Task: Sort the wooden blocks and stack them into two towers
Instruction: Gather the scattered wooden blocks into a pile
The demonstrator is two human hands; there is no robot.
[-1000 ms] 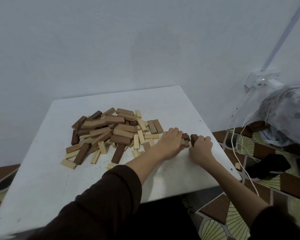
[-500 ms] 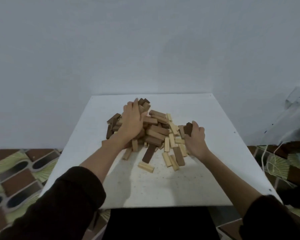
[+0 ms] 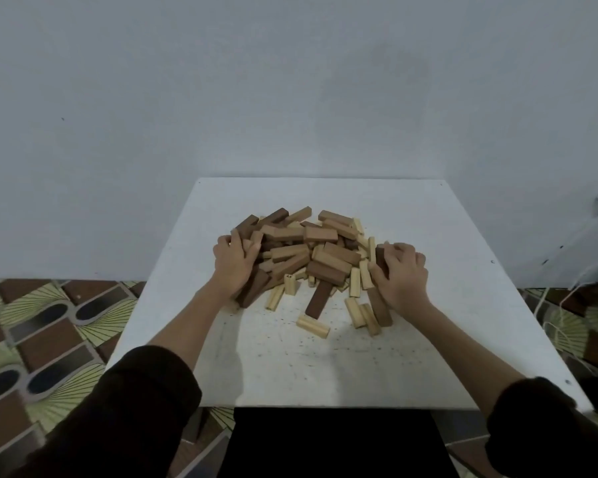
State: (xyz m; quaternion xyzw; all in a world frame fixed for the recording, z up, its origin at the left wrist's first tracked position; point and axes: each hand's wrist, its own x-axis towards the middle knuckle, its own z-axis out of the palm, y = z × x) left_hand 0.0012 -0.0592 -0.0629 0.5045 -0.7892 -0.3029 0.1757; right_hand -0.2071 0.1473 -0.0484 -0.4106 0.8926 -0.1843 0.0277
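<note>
Left hand (image 3: 233, 262) dropped to the pile's (image 3: 304, 250) edge; both grips cup jumbled, many-angled blocks.

Both arms wore dark sleeves, near black with a brownish cast, of a soft matte fabric. Left sleeve (image 3: 128, 408) ended in a loose, rounded cuff partway up the forearm, the forearm beyond it bare. Right sleeve (image 3: 546, 429) ended likewise, cuff edge slightly uneven and fuzzy. No logos, stripes or buttons visible on either sleeve. Left hand (image 3: 233, 262) and right hand (image 3: 399, 279) were bare: no gloves, rings, watch or bands seen. Fingernails too small to assess.
</note>
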